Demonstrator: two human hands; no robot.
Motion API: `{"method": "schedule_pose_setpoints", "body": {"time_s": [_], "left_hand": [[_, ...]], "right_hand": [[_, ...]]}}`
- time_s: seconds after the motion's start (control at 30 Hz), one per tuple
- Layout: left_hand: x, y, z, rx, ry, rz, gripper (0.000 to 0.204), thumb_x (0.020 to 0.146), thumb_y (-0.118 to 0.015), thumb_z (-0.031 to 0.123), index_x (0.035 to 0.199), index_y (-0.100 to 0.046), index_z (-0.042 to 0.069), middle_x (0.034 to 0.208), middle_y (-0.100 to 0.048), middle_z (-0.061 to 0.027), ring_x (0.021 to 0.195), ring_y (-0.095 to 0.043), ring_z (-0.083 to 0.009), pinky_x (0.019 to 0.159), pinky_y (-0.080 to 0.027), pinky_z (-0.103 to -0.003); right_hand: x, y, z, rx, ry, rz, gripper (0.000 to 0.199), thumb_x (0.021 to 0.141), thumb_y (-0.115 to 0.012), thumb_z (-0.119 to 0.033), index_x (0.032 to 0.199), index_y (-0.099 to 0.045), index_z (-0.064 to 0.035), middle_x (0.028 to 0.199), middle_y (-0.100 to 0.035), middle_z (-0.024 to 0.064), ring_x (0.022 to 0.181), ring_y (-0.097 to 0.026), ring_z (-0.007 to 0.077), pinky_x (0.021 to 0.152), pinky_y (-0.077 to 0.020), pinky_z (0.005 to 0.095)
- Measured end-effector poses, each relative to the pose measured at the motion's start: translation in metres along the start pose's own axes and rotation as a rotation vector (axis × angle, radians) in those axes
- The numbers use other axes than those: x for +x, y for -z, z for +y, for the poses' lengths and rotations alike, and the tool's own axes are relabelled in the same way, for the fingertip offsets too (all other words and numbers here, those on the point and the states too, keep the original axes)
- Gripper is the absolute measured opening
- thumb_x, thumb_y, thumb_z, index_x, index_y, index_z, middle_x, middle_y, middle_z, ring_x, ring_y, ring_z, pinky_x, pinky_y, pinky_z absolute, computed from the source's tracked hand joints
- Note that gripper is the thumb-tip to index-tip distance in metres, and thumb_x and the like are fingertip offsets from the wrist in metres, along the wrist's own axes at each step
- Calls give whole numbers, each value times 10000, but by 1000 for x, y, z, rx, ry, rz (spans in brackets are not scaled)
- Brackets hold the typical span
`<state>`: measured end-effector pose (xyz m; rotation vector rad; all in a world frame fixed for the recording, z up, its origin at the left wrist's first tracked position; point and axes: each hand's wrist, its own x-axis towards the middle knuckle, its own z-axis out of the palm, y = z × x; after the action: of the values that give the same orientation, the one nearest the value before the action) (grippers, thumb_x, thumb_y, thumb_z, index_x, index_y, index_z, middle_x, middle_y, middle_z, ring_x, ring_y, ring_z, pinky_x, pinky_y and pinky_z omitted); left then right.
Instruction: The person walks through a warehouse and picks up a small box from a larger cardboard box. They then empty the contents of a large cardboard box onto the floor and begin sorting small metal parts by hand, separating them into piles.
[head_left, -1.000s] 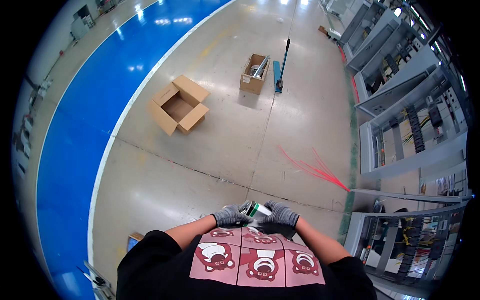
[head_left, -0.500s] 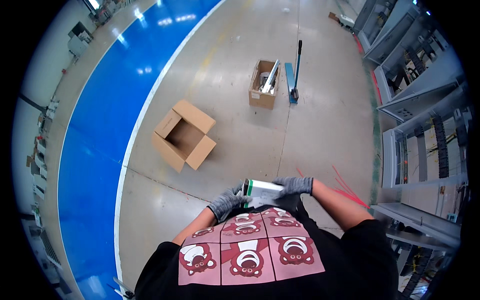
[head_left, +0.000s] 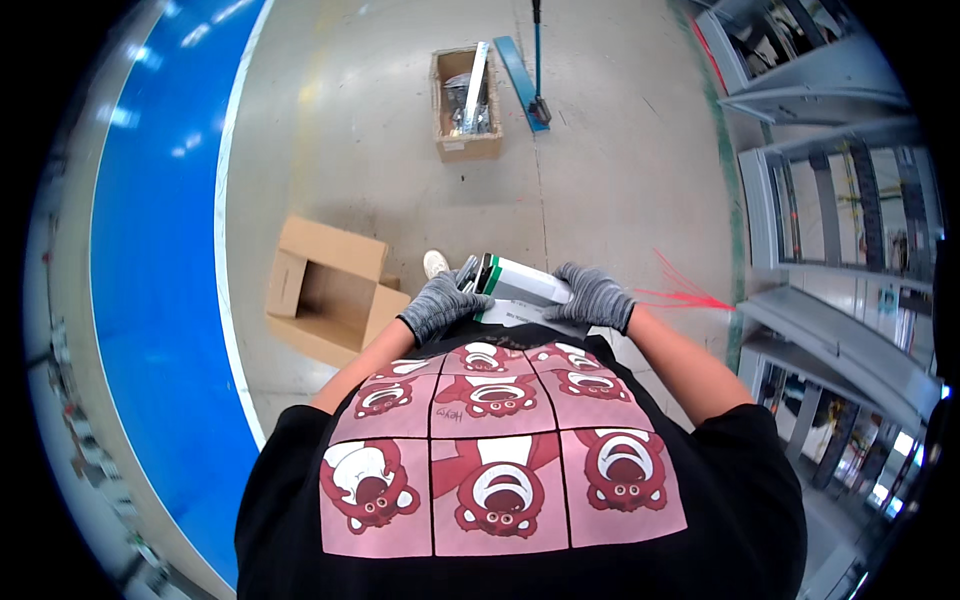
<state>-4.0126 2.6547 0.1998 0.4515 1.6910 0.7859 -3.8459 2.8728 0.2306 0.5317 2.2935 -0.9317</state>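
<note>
In front of my waist is a white box with a green stripe [head_left: 522, 282], its dark left end facing my left hand. My left hand [head_left: 440, 304], in a grey knitted glove, is closed at that end, with thin light-grey flat pieces [head_left: 467, 273] beside its fingers; what these are I cannot make out. My right hand [head_left: 592, 298], gloved alike, grips the box's right end with its fingers bent round it. Below the box, a white printed surface shows between my hands; whether it belongs to the same box I cannot tell.
An opened cardboard box [head_left: 330, 290] lies on the floor at left. Farther off stands a carton with metal strips [head_left: 466, 147], next to a blue flat bar [head_left: 520, 82] and a long-handled tool [head_left: 539, 105]. Red wires [head_left: 690, 299] and open electrical cabinets [head_left: 845, 200] are at right.
My view has shifted, so the cartons appear higher and farther left. A white shoe has come into view. Both hands still hold the white box, now turned to show more of its faces.
</note>
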Motion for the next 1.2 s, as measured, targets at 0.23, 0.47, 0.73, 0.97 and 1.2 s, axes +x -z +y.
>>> {"method": "schedule_pose_setpoints", "body": {"time_s": [0.23,0.47,0.73,0.97,1.2], "left_hand": [[63,70,-21,58,-53,-177,498,674,-807,289,1005,-630,-38,857,-655,-122,769,-607,-175,735,-493,-304],[95,132,56,119,27,-341,512,704,-790,440,932,-657,2,764,-620,-48,688,-553,-121,634,-461,-282],[149,191,72,-287,-54,-246,533,742,-775,387,1110,-614,36,929,-628,-37,826,-567,-121,732,-469,-271],[207,207,81,-348,-29,-414,502,756,-755,325,1131,-597,32,905,-613,-27,804,-562,-119,712,-466,-249],[305,252,101,-528,237,-253,358,828,-635,222,1133,-547,57,690,-508,30,536,-485,-82,460,-401,-222]], "right_hand": [[26,-7,-36,241,-154,43,735,653,-757,-522,1179,-564,-47,1005,-655,183,963,-630,313,852,-485,378],[91,39,-31,611,-7,191,506,798,-687,-362,1175,-580,-42,1043,-627,141,972,-612,272,858,-470,371],[152,104,-56,-201,382,718,367,742,-694,-269,1027,-609,-54,1015,-601,156,940,-572,346,834,-469,416],[154,144,-34,-41,315,472,325,752,-642,-136,1065,-592,-64,1037,-612,159,987,-587,311,869,-476,392],[194,128,8,-71,-13,668,179,715,-593,-81,890,-570,-106,833,-582,106,822,-582,296,688,-454,425]]}}
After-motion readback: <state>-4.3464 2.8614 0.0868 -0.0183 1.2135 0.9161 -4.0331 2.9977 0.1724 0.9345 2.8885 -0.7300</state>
